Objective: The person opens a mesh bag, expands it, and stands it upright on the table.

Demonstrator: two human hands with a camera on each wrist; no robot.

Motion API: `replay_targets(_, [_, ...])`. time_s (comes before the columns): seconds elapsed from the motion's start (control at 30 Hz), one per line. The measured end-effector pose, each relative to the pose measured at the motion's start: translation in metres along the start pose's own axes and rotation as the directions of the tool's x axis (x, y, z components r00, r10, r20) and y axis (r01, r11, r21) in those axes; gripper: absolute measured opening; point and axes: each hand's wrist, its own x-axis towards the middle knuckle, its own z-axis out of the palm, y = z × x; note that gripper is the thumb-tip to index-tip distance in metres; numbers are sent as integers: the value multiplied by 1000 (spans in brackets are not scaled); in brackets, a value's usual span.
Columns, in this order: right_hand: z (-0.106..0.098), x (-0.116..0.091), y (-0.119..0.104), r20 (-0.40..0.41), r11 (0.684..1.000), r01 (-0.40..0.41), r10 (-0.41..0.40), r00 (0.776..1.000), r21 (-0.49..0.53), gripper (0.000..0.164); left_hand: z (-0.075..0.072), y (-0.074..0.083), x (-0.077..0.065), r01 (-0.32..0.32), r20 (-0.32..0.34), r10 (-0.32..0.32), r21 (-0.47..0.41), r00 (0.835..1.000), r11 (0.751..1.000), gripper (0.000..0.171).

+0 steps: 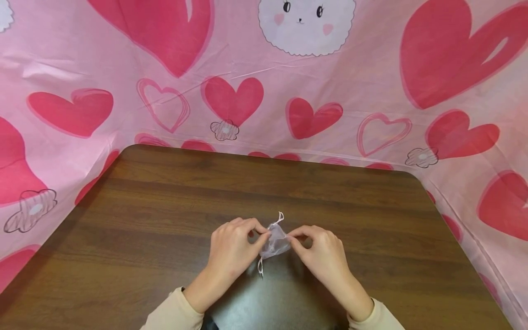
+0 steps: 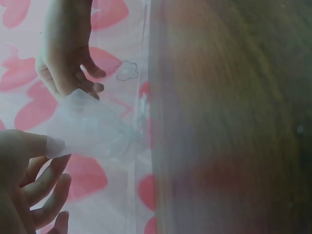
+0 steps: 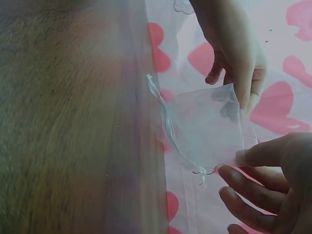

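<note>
A small sheer white drawstring pouch (image 1: 275,243) is held up between both hands over the near part of the table. My left hand (image 1: 235,245) pinches one edge of it between thumb and forefinger. Opposite, the right hand (image 1: 323,252) pinches another edge, its other fingers loosely bent in the right wrist view. White drawcord (image 3: 168,124) gathers across the pouch's mouth, with a loop hanging out at either end. Through the thin mesh (image 3: 204,119), greyish shapes show near one corner.
The dark brown wooden table (image 1: 165,206) has rounded far corners. Pink cloth (image 1: 247,59) printed with red hearts hangs round its back and sides.
</note>
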Motion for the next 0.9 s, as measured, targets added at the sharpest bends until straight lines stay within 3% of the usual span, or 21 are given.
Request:
replay_targets(0.17, [0,1,2,-3,1000,11,-11,1000,7,17,1,0,0,-4,42,3,10,999,1000,16])
replay_targets(0.4, [-1,0,1,12,1000,27,-27,1000,7,18,2,0,-1,-90,92,93,-34,991,995,25])
replay_targets(0.57, [0,0,-2,4,998,67,-67,998,20,22,2,-1,-1,-145,76,148,-41,986,989,14])
replay_targets(0.9, [-2,-2,-4,131,1000,30,-30,991,1,17,1,-2,1,-78,13,78,-14,997,997,16])
